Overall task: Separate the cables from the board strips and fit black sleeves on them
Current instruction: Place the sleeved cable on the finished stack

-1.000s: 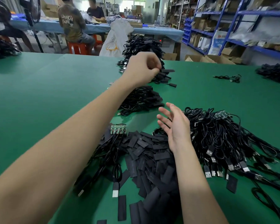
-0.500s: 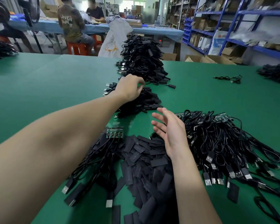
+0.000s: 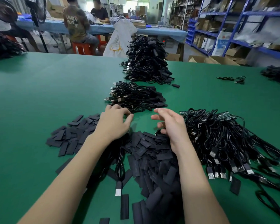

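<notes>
Both hands are empty, fingers loose and spread. The left hand (image 3: pixel 113 125) hangs over the black sleeves (image 3: pixel 152 152); the right hand (image 3: pixel 171 125) is beside the cables (image 3: pixel 225 136). I think the next job is picking up a new strip of cables.

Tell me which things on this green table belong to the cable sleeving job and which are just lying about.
Job: left hand; right hand; black sleeves; unsleeved cables on board strips; small finished pile; tall finished pile.

Lying about: stray cable; white sack; standing fan.
</notes>
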### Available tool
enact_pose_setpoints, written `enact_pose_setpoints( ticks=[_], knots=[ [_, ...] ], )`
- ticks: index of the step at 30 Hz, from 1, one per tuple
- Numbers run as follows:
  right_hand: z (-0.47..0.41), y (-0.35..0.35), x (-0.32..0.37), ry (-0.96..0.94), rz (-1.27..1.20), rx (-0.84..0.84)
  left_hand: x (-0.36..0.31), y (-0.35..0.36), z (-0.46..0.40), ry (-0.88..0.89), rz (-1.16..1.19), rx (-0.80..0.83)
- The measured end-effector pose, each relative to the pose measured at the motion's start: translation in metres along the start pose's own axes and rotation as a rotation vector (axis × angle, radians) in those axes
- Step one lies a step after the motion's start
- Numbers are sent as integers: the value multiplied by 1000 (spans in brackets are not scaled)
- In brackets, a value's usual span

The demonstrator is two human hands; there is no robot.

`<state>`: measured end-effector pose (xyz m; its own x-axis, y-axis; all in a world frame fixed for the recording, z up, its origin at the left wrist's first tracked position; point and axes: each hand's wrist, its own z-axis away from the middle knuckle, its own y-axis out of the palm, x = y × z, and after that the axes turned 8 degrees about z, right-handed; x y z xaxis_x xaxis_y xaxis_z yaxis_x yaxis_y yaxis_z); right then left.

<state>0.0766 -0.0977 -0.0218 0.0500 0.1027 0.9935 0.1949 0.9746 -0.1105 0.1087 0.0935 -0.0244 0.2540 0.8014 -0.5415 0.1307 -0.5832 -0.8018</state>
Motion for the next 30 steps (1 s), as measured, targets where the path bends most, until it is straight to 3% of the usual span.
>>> enact_pose_setpoints(
  ticks=[5, 8, 11, 14, 19, 25, 30],
  knots=[
    [3, 7, 0, -98, 269, 110, 11, -14, 4, -72, -178, 230],
    [3, 14, -1, -157, 351, 152, 12, -23, 2, -69, -65, 281],
    [3, 23, 0, -214, 384, 156, 8, -31, 1, -21, 175, 193],
    [6, 29, 3, -176, 316, 209, 4, -35, 3, -11, 444, 172],
    [9, 24, 8, -23, 106, 269, 1, -37, 7, -222, 929, 346],
    [10, 20, 11, 133, -196, 413, -1, -37, 10, -306, 1088, 496],
    [9, 19, 15, 241, -283, 469, 0, -36, 10, -313, 1152, 554]
  ],
)
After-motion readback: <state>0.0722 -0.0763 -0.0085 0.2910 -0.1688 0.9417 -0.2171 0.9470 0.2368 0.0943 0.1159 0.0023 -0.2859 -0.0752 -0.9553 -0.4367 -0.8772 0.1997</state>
